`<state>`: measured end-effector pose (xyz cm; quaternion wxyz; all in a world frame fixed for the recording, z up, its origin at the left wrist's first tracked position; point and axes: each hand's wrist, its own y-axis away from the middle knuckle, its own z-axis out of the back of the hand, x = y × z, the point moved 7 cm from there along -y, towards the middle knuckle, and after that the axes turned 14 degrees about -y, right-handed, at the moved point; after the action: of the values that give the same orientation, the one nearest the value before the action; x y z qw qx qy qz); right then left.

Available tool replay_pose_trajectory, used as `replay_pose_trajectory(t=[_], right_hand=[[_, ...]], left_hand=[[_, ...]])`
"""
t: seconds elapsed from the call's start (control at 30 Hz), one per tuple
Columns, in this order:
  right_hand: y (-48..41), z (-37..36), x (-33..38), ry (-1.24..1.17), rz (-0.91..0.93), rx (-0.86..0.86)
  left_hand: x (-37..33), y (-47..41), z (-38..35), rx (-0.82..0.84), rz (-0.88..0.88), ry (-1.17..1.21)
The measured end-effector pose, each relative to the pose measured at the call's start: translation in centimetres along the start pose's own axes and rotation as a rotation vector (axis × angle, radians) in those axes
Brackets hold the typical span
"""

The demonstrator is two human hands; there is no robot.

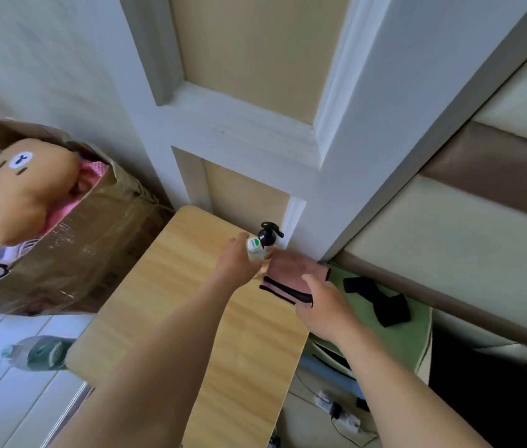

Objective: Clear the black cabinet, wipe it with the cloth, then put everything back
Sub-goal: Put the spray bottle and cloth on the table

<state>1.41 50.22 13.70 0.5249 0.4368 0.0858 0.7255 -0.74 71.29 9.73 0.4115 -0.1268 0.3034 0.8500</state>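
My left hand (237, 258) grips a small white bottle with a green label (254, 248) at the far end of the light wooden table (191, 318). A black-topped pump bottle (268, 239) stands right beside it, against the door frame. A pink cloth with black stripes (291, 273) lies at the table's far right corner. My right hand (326, 307) rests on its near edge with fingers fairly straight. The black cabinet (488, 402) shows as a dark mass at the lower right.
A green mat (417, 321) with a black strap (381, 302) on it lies right of the table. A cardboard box (71, 253) with a plush bear (19, 189) stands to the left. A plastic water bottle (39, 352) lies on the floor, and cables (339, 412) lie below the table.
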Motion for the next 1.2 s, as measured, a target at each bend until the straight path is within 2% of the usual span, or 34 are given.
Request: replay_pose_trajectory(t=[0.27, 0.47, 0.8, 0.93, 1.2], right_hand=[[-0.8, -1.7, -4.2, -0.076, -0.102, 0.03], [-0.3, -0.5, -7.7, -0.079, -0.169, 0.016], [0.7, 0.5, -8.2, -0.091, -0.141, -0.012], [1.8, 1.6, -7.8, -0.087, -0.119, -0.052], [7.8, 6.3, -8.3, -0.122, -0.049, -0.169]], left_hand=[[1.9, -4.9, -3.2, 0.091, 0.037, -0.08], [1.1, -6.5, -4.5, 0.058, 0.027, -0.073], [-0.2, -4.8, -5.2, 0.068, -0.033, -0.213], [-2.8, -2.4, -4.8, 0.089, -0.11, -0.266], [-12.7, 6.4, -4.6, 0.123, -0.316, -0.403]])
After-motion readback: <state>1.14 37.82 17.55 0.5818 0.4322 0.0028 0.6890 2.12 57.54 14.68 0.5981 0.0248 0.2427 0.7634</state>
